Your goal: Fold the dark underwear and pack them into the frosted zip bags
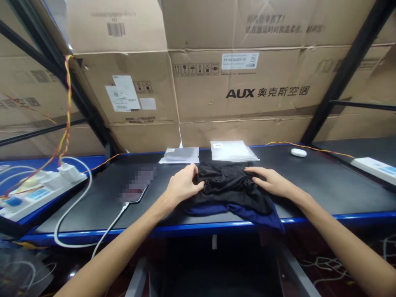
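Observation:
A bunched black garment (230, 185) lies at the middle of the table, with a navy-blue cloth (247, 212) showing beneath its front edge and hanging a little over the blue rim. My left hand (184, 185) is closed on the garment's left side, fingers curled and thumb pressing the gathered fabric. On the right side, my right hand (269, 180) rests its fingertips on the cloth; its index finger and thumb are stretched out and apart. Folds hide some of the fingertips.
Two flat plastic packets, one grey (181, 155) and one white (233, 151), lie behind the garment. A phone (137, 194) on a white cable is at left. A white earbud case (298, 153) and power strips (377, 170) flank the sides. Cardboard (247, 107) stands behind.

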{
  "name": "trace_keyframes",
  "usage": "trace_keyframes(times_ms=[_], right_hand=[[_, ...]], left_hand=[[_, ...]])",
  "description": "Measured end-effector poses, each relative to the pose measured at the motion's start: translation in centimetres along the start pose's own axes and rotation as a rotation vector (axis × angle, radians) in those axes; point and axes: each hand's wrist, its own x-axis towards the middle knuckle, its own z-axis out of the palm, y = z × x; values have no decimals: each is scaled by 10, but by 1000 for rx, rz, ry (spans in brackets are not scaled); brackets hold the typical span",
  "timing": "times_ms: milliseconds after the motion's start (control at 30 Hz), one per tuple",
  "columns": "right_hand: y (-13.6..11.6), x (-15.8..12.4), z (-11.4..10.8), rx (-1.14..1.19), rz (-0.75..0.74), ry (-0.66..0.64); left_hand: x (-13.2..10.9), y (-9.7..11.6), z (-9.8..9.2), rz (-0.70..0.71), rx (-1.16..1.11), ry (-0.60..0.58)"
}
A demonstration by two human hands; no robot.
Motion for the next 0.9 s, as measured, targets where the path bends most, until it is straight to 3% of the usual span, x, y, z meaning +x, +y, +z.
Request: trace_keyframes(times_ms=[100,200,433,533,733,900], right_hand=[[-5,-1,-3,33,28,6],[-13,-3,-7,102,51,10],[-18,-5,1,23,-19,-60],[-13,-4,3,4,-60,-63],[-9,-4,1,-5,-47,-59],[-9,-4,-1,10,-51,-58]], left_hand=[[1,8,-4,203,-65,110],[3,23,-4,335,-131,100],[11,46,29,340,-25,-5],[14,45,32,321,-46,17],[13,26,-1,237,-149,192],[8,-10,-29,70,83,269]])
